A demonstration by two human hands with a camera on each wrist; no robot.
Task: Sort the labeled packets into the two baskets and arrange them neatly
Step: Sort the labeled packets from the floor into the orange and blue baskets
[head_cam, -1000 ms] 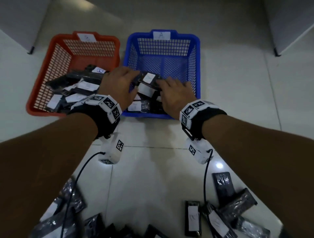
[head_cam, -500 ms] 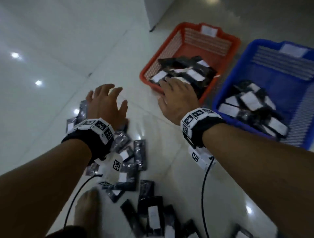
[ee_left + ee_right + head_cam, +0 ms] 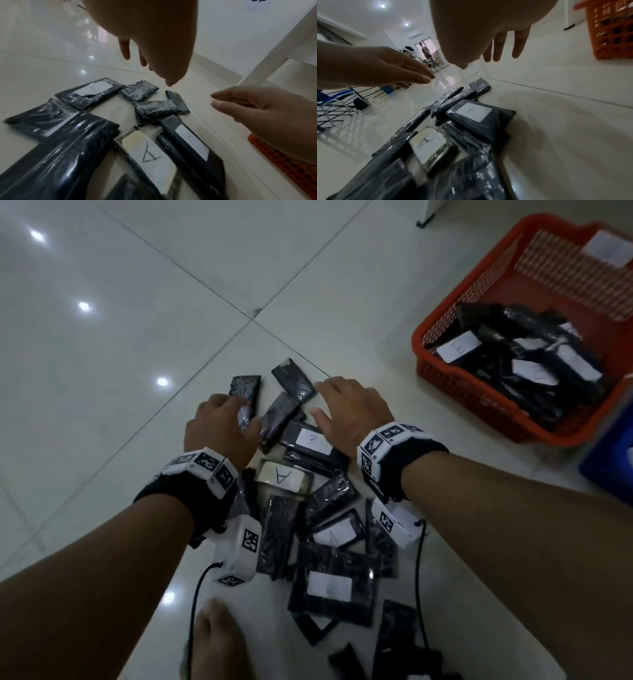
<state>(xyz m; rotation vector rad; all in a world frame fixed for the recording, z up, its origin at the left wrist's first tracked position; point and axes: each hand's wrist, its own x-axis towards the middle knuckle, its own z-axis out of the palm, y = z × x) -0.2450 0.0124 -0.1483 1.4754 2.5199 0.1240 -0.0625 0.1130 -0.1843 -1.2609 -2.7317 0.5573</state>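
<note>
The left hand's fingers point(image 3: 236, 409) cover the near end of one unlabeled packet point(image 3: 245, 392). Well to the right of the fingers, the red basket point(image 3: 479, 392) and blue basket point(image 3: 609, 467) run off the edge, and the red basket's paper tag point(image 3: 608, 248) is too blurred to read.

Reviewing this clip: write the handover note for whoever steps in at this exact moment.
Left hand: open, empty, above the far end of the floor pile.
Right hand: open, empty, beside it.
Orange basket: already holds a jumble of packets, not neat.
Blue basket: only a corner in view, contents unseen.
Left to do: loose packets still cover the floor, among them an A packet and a B packet; many labels face down.
</note>
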